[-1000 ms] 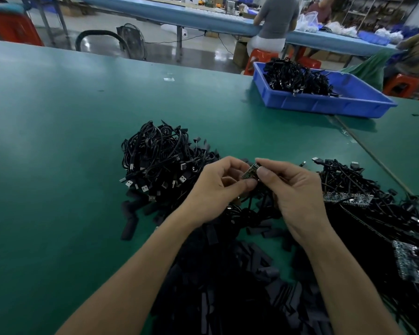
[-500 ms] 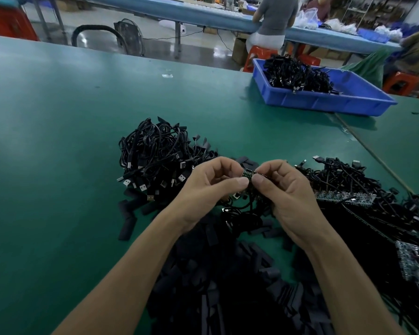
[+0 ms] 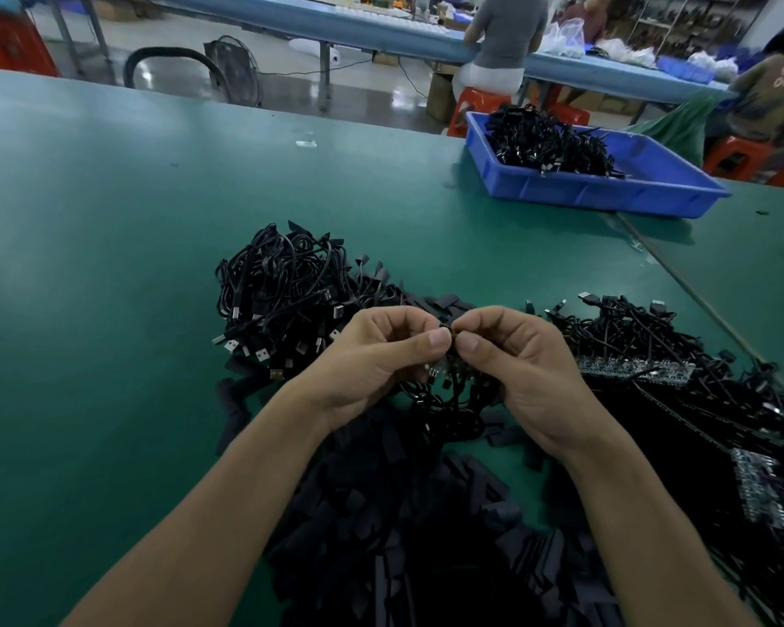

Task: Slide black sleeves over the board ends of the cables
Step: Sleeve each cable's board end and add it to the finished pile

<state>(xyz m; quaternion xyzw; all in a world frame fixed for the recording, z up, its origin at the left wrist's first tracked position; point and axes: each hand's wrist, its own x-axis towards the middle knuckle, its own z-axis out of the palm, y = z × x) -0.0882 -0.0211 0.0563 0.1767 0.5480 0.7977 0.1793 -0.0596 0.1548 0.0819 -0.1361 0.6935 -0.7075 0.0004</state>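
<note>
Left hand [image 3: 372,359] and right hand [image 3: 521,368] meet above the bench [image 3: 109,273]; fingers of both are curled, thumb and forefinger pinching the board end [image 3: 447,329] of one cable [image 3: 444,393], which loops down beneath; only a dark sliver shows between the thumb tips, so sleeve and board cannot be told apart.

Judgement: keep sleeve and board in line; push squarely, no twisting; seat it fully.

Room: loose sleeves [image 3: 403,513] lie under the forearms; USB cable heap [image 3: 281,300] just beyond left; bare-board cables [image 3: 652,355] crowd the right; blue tray [image 3: 607,194] well apart; open bench lies to the left.
</note>
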